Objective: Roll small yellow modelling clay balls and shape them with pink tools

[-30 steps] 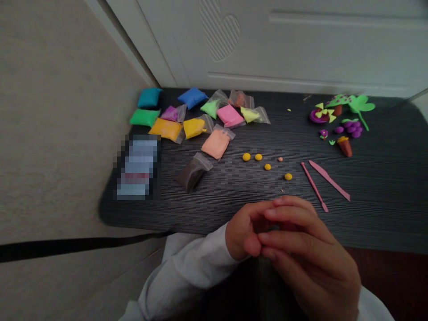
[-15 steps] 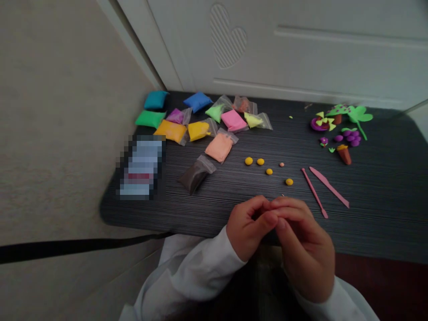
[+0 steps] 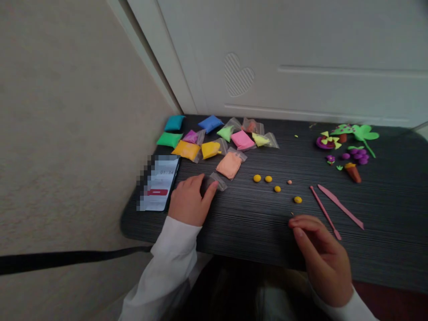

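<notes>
My left hand (image 3: 187, 200) lies over a small bag of dark brown clay (image 3: 219, 182), fingers curled down and thumb at its clear zip top. Most of the bag is hidden beneath the palm. Above the front of the table, my right hand (image 3: 323, 254) is closed, its thumb pressed to the fingertips; whatever they hold cannot be made out. Past its fingertips are several yellow clay balls (image 3: 277, 189) and a tiny peach ball (image 3: 289, 182). A thin pink modelling stick (image 3: 325, 212) and a pink clay knife (image 3: 341, 207) rest to the right.
Bags of coloured clay, including a peach one (image 3: 230, 165) and an orange one (image 3: 186, 150), cover the back left. A phone (image 3: 163, 185) lies beside my left hand. Finished clay pieces, such as purple grapes (image 3: 360, 155) and a brown cone (image 3: 353, 173), stand at the back right.
My hands were together at the front edge. The left has moved left onto the brown clay bag; the right stays closed, a little further right. The view has shifted, so the table sits lower.
</notes>
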Tool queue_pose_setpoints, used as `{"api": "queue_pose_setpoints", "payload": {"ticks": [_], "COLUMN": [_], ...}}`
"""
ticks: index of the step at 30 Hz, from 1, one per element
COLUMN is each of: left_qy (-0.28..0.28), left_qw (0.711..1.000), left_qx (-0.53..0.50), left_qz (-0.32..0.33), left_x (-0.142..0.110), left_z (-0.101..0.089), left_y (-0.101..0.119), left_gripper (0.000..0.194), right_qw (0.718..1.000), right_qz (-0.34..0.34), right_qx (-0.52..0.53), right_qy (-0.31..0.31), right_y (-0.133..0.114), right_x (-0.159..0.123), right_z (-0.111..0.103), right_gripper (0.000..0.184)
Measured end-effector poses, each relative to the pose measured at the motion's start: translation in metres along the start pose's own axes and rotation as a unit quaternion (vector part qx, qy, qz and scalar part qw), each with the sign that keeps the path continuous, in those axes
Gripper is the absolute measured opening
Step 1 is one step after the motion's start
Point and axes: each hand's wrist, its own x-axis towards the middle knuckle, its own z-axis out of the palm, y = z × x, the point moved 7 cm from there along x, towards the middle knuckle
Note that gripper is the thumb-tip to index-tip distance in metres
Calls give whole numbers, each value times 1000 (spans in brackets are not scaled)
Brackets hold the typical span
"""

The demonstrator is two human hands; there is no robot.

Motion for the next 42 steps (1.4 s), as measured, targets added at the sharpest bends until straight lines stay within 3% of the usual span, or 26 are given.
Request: {"api": "queue_pose_setpoints", "payload": {"ticks": [2, 6, 10, 15, 19, 24, 27, 30, 42], "left_qy": [-41, -21, -31, -21, -43, -66, -54, -66, -72], "left_qw": [999, 997, 994, 971, 921, 818, 766, 737, 749], "left_qx": [-23, -54, -102, -237, -388, -563, -628, -659, -651], "left_qz": [21, 44, 25, 20, -3, -98, -128, -136, -100], "left_x": [-2, -14, -25, -32, -37, -43, -45, -46, -49], "left_z": [9, 10, 13, 8, 14, 36, 43, 48, 44], "left_y": [1, 12, 19, 34, 43, 45, 44, 46, 57], "left_gripper": [45, 40, 38, 38, 29, 29, 30, 31, 28], "right_qw": [994, 963, 940, 930, 930, 931, 933, 931, 932], "right_qz": [-47, -119, -112, -115, -114, -115, -117, -116, -71], "right_qx": [-93, -238, -320, -340, -341, -338, -332, -337, -348], "right_qy": [-40, -42, -45, -76, -79, -73, -71, -76, -66], "right_y": [-9, -17, -11, -9, -9, -9, -8, -7, -1], "right_x": [3, 15, 27, 30, 28, 25, 24, 24, 24], "right_z": [6, 7, 10, 20, 20, 16, 15, 15, 7], "right_gripper": [15, 16, 9, 7, 10, 11, 12, 13, 9]}}
